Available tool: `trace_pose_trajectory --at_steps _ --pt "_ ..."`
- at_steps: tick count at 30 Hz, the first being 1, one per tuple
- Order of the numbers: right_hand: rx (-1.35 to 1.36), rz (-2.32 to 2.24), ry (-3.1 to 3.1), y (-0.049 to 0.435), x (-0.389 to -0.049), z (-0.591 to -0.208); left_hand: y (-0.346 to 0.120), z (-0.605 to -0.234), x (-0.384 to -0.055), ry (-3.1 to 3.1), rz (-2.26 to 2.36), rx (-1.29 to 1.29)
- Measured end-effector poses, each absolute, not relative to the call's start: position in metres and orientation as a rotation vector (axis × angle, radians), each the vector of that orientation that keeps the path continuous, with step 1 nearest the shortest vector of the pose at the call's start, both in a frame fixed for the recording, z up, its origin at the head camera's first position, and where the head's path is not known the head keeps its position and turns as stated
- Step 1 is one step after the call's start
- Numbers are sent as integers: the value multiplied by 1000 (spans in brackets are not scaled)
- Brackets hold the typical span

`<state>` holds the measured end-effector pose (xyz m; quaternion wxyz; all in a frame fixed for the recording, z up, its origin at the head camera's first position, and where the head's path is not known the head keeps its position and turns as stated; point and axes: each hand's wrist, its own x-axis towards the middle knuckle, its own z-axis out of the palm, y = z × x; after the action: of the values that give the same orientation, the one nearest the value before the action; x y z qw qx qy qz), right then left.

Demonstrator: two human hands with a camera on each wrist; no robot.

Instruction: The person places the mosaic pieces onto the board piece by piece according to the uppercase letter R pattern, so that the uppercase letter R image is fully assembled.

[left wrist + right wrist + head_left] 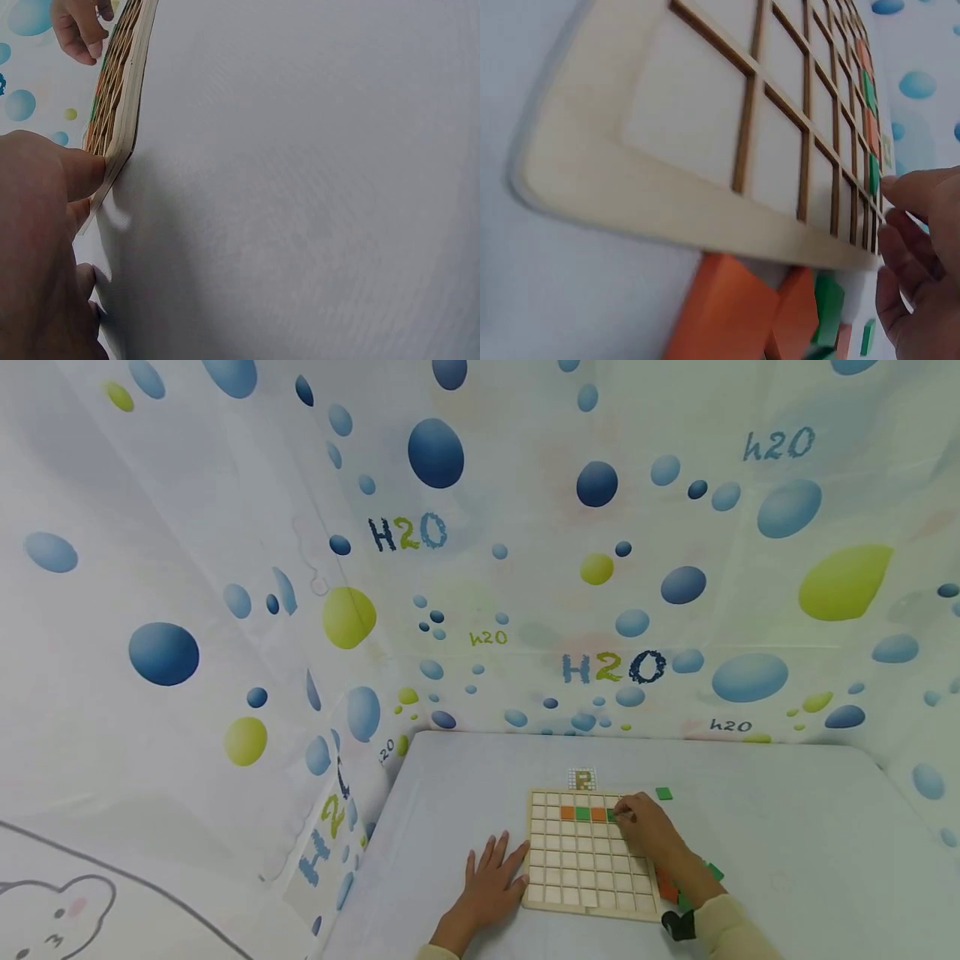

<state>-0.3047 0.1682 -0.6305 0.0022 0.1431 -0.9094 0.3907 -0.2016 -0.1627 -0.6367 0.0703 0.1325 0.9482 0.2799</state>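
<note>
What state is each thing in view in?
Board: flat, mostly unfilled
Row tiles: four side by side, alternating orange and green
Loose tiles: clustered beside board
Lone green tile: beyond board
Card: pattern showing
Left hand: spread, touching board
Right hand: at row's right end

White sheeting (525, 502) printed with blue and lime drops (437, 453) and "H2O" lettering (608, 667) is rising behind a pale desk (787, 835).

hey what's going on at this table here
A person's right hand is at the rightmost green square tile in a row of four alternating orange and green on a pale wooden grid board. The left hand lies spread, touching the board's left edge. Most cells look bare. Loose orange and green tiles lie beside its right edge.
</note>
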Motion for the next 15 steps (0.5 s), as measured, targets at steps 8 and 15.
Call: trace_pose_trajectory --at_steps 8,15 --pt "-3 955 -2881 197 -320 -623 -162 -638 -202 2862 817 390" --pt "-182 955 -3008 211 -327 -613 -162 -630 -200 2850 805 407"
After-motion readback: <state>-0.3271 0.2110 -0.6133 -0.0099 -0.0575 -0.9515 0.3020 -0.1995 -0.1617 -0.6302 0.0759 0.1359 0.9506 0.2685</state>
